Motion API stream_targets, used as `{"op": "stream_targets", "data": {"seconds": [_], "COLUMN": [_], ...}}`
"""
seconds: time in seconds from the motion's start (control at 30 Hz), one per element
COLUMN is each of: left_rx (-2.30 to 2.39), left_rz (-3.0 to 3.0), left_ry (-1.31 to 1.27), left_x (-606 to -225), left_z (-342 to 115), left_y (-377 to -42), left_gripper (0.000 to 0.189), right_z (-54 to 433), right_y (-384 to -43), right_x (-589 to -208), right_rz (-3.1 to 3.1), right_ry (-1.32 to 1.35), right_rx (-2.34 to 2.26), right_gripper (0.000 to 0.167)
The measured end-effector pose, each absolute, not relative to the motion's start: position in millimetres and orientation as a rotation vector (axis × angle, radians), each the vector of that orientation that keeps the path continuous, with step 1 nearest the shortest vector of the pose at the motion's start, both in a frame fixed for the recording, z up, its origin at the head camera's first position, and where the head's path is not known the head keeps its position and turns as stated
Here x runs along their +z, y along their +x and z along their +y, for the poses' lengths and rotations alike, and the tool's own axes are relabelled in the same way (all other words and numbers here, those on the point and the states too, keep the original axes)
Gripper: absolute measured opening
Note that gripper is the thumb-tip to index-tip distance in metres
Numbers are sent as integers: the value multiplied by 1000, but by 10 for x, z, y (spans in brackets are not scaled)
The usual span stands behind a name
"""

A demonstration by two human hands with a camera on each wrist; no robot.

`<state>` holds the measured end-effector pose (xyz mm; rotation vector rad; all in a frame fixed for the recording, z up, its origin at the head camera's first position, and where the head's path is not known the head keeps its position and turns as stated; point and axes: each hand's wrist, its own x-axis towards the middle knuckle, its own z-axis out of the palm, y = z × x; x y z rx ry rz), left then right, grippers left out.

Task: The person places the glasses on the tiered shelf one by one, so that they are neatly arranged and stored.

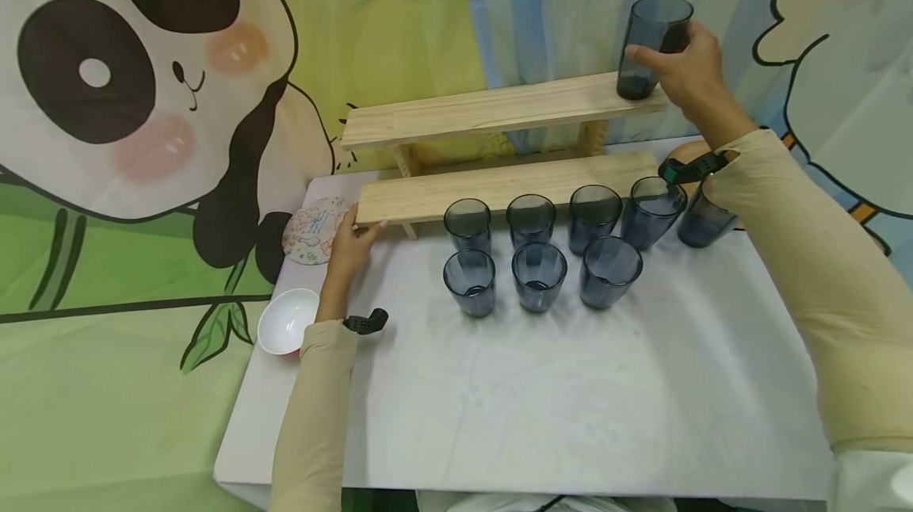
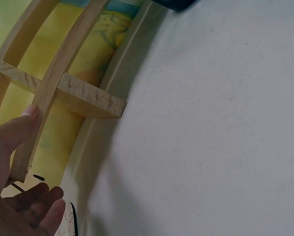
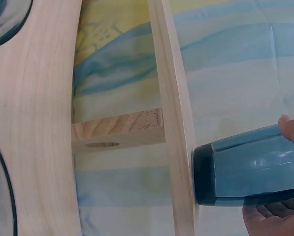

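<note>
A two-tier wooden shelf [image 1: 513, 183] stands at the back of the table. My right hand [image 1: 685, 68] holds a blue-tinted drinking glass [image 1: 652, 28] upright at the right end of the upper board. In the right wrist view, the base of this glass [image 3: 250, 167] is right at the board's edge, with thumb and fingers around its sides. My left hand [image 1: 349, 246] grips the left end of the lower board; in the left wrist view its thumb [image 2: 27, 115] presses on the wood and its fingers curl just below the board's end.
Several matching glasses [image 1: 538, 278] stand in two rows before the shelf, the back row reaching right under my right forearm. A white bowl [image 1: 288, 322] and a round floral-patterned disc [image 1: 314, 234] lie at the left edge of the white-covered table [image 1: 556, 417]. A cartoon-printed curtain [image 1: 399, 13] hangs behind.
</note>
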<state>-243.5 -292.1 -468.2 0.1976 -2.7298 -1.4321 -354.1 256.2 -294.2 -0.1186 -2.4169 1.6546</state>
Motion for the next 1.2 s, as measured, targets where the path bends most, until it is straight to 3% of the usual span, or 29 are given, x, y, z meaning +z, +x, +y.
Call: {"op": "stream_targets", "data": {"seconds": [0.1,0.7,0.8,1.03,1.2], "left_rx": [-1433,-1431,-1443,-1438,-1449], "left_rz": [-2732,-2721,-2714,-2712,-2712], "left_ry": [196,181,172,197,205], "left_x": [-4677,-4676,-4681,-4690,-4698], "left_z": [-2922,-2920,-2913,-2913,-2920], "left_y": [-2437,-2444,-2453,-2464,-2464], "left_gripper": [86,84,84,84,86], "right_z": [2551,2548,2589,2694,2763], "right_y": [-3572,-3556,-3479,-3149,-2853], "right_x": [-2934,-2935,-2887,-2798,-2819], "right_rz": [-2419,-2576,-2559,-2630,-2604], "right_ry": [-132,-55,4,2,79], "right_rx": [1666,1450,1458,1462,1473], "right_gripper": [72,83,82,99,89]}}
